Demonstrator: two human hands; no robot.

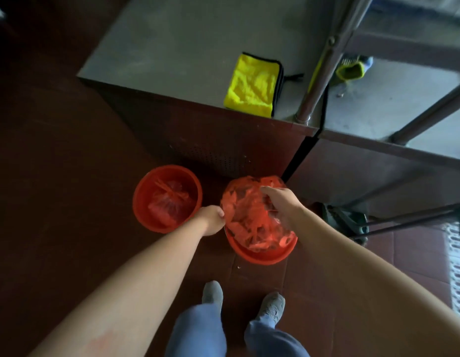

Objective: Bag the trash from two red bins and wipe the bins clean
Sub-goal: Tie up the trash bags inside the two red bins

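The bag billows from the right bin, at 4 o'clock from the left bin; the left hand pinches its edge at 9 o'clock; the right hand curls into the film at 1 o'clock. It looks thin, light, slippery and easily torn; better gathered by the mouth than the belly.

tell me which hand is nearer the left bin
Left. The left hand is just right of that bin, gripping the edge of the bag; the right hand grips the bag's far side, over the other bin.
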